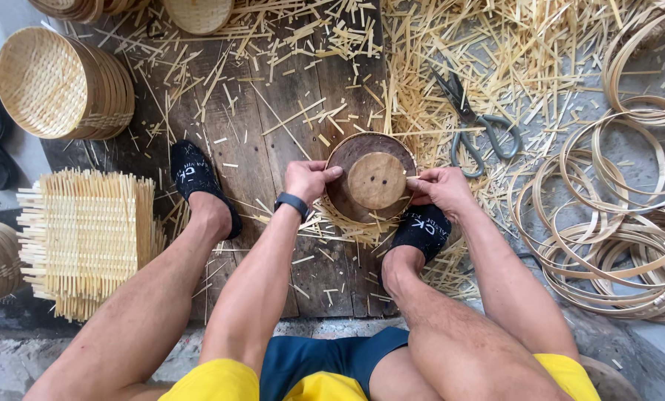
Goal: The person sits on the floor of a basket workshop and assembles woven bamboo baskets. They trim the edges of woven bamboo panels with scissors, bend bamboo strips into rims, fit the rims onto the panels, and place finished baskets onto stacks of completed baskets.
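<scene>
Both hands clamp a round wooden mould (372,178) on the plank floor (273,148) between the feet: left hand (310,180) on its left rim, right hand (438,188) on its right. Even pressure keeps it level. Scissors (475,128) lie just right; hoops (614,223) crowd farther right; bare planks lie left.

Two hands: left (308,180), right (440,189), both on one round wooden mould (369,178). One wristwatch (292,202), left wrist. Two black slippers: left foot (199,182), right foot (421,226). One pair of scissors (477,130). One stack of square woven mats (87,238). One stack of round woven trays (61,85), on edge; parts of more at top and left frame edges. Bamboo hoops (614,238): heap, overlapping, count unclear. Bamboo offcuts (451,44): countless.
</scene>
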